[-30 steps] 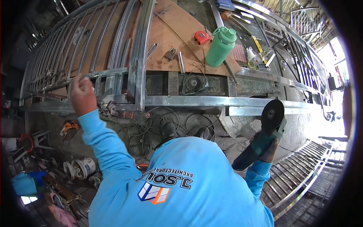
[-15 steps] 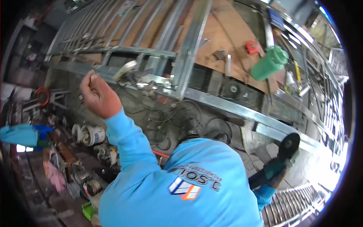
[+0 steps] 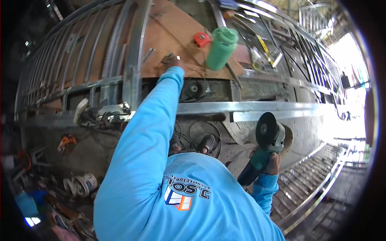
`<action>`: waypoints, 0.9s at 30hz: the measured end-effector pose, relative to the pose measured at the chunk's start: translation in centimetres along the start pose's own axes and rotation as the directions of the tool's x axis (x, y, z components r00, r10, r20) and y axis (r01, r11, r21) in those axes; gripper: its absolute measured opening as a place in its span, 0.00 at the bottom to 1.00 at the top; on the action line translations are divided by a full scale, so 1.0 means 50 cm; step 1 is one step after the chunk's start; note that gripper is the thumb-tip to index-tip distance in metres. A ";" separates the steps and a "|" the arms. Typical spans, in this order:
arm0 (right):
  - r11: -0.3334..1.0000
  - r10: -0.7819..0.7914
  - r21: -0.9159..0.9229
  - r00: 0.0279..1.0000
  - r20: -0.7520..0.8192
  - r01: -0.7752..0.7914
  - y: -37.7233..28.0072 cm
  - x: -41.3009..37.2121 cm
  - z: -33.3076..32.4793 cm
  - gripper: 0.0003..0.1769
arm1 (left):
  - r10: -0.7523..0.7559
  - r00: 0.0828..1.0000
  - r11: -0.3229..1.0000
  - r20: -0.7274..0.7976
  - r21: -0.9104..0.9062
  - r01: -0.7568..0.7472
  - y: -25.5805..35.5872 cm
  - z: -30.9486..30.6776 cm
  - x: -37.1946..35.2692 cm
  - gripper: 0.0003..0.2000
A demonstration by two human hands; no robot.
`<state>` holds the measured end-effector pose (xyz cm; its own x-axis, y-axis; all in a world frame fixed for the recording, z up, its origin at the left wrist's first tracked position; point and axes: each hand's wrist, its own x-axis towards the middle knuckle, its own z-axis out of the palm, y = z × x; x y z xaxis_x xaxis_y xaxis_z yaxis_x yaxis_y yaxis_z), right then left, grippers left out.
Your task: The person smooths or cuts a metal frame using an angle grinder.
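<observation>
Grinder (image 3: 261, 158): in the right hand (image 3: 274, 164), at the near side of the bench, its black disc (image 3: 265, 129) facing up and overlapping the rail (image 3: 241, 106) in view. Contact between disc and rail cannot be confirmed; no sparks show.

Right fingers: closed around the grinder's body, partly hidden by it.

Left hand (image 3: 176, 63): arm extended across the rail to the board (image 3: 177, 16), at a small metal piece (image 3: 168, 57). The fingers are mostly hidden; whether they pinch the piece or only touch it cannot be told.

Progress: the barred frame (image 3: 134, 56) at left stands assembled as far as visible, bars set between its rails. The quality of its joints cannot be judged. Grinding does not appear under way, in my judgement. What remains cannot be established from this view.

Surroundings: red tape measure (image 3: 202, 39) beside the green bottle (image 3: 221, 49), right of the left hand. A second barred panel (image 3: 307, 180) lies at lower right. Bucket (image 3: 86, 184) and orange tool (image 3: 67, 140) on the floor at left.
</observation>
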<state>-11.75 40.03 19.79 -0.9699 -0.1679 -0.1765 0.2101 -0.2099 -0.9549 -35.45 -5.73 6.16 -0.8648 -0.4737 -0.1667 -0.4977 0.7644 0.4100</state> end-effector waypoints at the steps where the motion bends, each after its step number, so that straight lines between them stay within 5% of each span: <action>1: 1.000 0.009 -0.018 1.000 -0.009 -0.009 -0.004 -0.012 -0.010 0.48 | -0.021 1.000 1.000 -0.001 0.006 0.021 -0.001 0.007 0.009 0.25; 5: 0.995 0.056 -0.082 0.998 -0.012 -0.057 -0.026 -0.036 -0.048 0.49 | 0.031 0.998 0.970 -0.057 -0.238 -0.044 0.022 -0.008 -0.061 0.29; 7: 0.990 0.087 -0.109 0.996 0.006 -0.086 -0.032 -0.037 -0.070 0.49 | 0.110 0.989 0.855 -0.096 -0.498 -0.143 0.043 -0.011 -0.160 0.33; 9: 0.985 0.116 -0.125 0.993 -0.002 -0.115 -0.029 -0.026 -0.095 0.49 | 0.227 0.973 0.684 -0.049 -0.703 -0.195 0.046 0.132 -0.229 0.34; 11: 0.979 0.157 -0.134 0.988 0.009 -0.154 -0.029 -0.006 -0.115 0.49 | 0.312 0.949 0.743 0.051 -0.635 -0.210 0.120 0.147 -0.339 0.30; 13: 0.969 0.214 -0.136 0.976 0.041 -0.207 -0.036 0.024 -0.129 0.50 | 0.243 0.961 0.794 0.131 -0.596 -0.120 0.175 0.208 -0.368 0.28; 14: 0.961 0.233 -0.169 0.970 0.069 -0.219 -0.039 0.037 -0.134 0.52 | 0.262 0.963 0.772 -0.067 -0.584 -0.251 0.181 0.296 -0.360 0.25; 17: 0.952 0.215 -0.254 0.965 0.148 -0.173 -0.012 0.075 -0.183 0.54 | 0.119 0.961 0.767 0.251 -0.637 0.072 0.236 0.310 -0.338 0.23; 22: 0.915 0.357 -0.289 0.899 0.254 -0.281 0.012 0.112 -0.237 0.55 | 0.146 0.871 0.726 0.469 -0.649 0.228 0.287 0.266 -0.337 0.08; 27: 0.892 0.438 -0.269 0.839 0.322 -0.362 0.055 0.147 -0.292 0.45 | 0.183 0.820 0.698 0.543 -0.659 0.280 0.291 0.286 -0.343 0.10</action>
<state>-20.09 52.27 12.38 -0.6825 -0.5428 -0.4895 0.5057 0.1329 -0.8524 -28.81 19.78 2.19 -0.8361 -0.0113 -0.5484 -0.5460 0.1127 0.8301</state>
